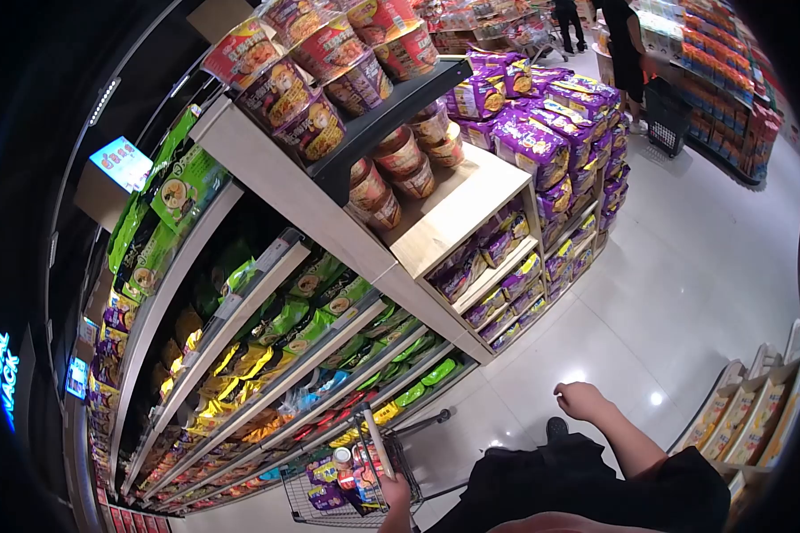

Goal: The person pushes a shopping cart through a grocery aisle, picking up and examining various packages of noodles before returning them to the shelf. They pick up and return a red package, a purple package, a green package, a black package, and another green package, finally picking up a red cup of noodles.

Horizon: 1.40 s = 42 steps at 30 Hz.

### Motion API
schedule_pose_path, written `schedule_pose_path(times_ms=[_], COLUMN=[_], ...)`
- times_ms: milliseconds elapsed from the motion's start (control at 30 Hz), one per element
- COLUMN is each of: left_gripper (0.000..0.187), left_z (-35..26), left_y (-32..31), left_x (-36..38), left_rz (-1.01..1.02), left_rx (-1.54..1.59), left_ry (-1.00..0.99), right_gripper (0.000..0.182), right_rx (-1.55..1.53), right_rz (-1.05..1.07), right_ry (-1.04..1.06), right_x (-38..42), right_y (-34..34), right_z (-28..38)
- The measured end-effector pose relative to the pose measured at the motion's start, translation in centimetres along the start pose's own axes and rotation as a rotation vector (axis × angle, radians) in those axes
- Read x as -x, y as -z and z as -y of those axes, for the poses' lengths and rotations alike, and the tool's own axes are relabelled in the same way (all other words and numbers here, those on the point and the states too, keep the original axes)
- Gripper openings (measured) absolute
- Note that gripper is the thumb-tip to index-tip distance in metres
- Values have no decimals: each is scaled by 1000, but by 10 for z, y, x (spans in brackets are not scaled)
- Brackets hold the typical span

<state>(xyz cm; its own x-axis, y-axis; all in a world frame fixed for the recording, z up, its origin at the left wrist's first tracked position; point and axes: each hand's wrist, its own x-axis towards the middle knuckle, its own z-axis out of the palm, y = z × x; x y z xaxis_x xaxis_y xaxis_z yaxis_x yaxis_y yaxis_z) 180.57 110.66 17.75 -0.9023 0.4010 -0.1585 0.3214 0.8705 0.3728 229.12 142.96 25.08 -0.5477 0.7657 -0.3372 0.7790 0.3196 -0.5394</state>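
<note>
My left hand (395, 490) is wrapped round the handle (379, 444) of a wire shopping cart (298, 497) at the bottom of the view. In the cart lie purple packets (325, 496), red packaging (364, 477) and a container with a pale round lid (341, 455). My right hand (581, 401) hangs over the floor in front of me, its fingers loosely curled and nothing visible in them. Beside the cart rises a long shelf with green packets (311, 324) and yellow packets (231, 382).
Instant noodle cups (329, 53) crowd the shelf's end; more cups (409, 164) sit below. Purple noodle packs (542, 142) are piled beyond. A low display rack (747, 417) borders the right. Farther off, a person in dark clothes (627, 53) stands near a black basket (665, 115) on the tiled floor.
</note>
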Motion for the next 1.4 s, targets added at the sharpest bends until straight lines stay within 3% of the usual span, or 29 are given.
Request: schedule_pose_path(times_ms=[167, 200, 233, 267, 400, 467, 567, 633, 767, 967, 1100, 1167, 1200, 1233, 1333, 1400], left_gripper=[44, 41, 37, 34, 40, 43, 41, 39, 34, 25, 23, 20, 20, 28, 38, 44], left_z=[-11, 10, -23, -47, -59, -91, -101, -96, -83, -64, -1, 24, 65, 107, 87, 89], left_y=[-29, -54, -35, -25, -44, -26, -33, -44, -35, -3, -53, -75, -117, -170, -128, -133], left_x=[0, -6, 8, 18, 19, 27, 37, 43, 53, 38, 0, -21, -35, -51, -53, -66], left_rz=[35, -130, 16, 10, 77, 152, 88, 106, -3, 12, -207, -307, -261, -283, -235, -313], left_rx=[37, 90, -2, 60, 314, 324, 600, 698, 750, 1094, 1133, 1228, 1203, 975, 782, 380], left_ry=[-64, -294, -130, -89, -131, -52, -67, 40, 69, 486, 482, 600, 608, 581, 594, 506], right_gripper=[27, 26, 26, 26, 24, 24, 23, 23, 23, 23, 23, 23, 23, 23, 23, 23], right_rx=[-25, -62, -42, -48, -90, -58, 5, 121, 177, 243, 223, 229, 256, 282, 308, 307], right_rz=[-39, -14, 37, 35, 143, 269, 367, 370, 409, 419, 459, 466, 475, 483, 483, 482], right_ry=[160, 184, 206, 256, 340, 370, 398, 416, 411, 428, 384, 363, 358, 356, 333, 290], right_x=[-46, -51, -57, -60, -69, -69, -82, -91, -100, -108, -101, -95, -91, -89, -80, -75], right_y=[19, 24, 29, 28, 23, 14, 9, 7, 19, 16, 7, 6, 4, 1, -6, -4], right_z=[57, 74, 92, 104, 152, 157, 155, 153, 179, 219, 234, 230, 226, 221, 204, 202])
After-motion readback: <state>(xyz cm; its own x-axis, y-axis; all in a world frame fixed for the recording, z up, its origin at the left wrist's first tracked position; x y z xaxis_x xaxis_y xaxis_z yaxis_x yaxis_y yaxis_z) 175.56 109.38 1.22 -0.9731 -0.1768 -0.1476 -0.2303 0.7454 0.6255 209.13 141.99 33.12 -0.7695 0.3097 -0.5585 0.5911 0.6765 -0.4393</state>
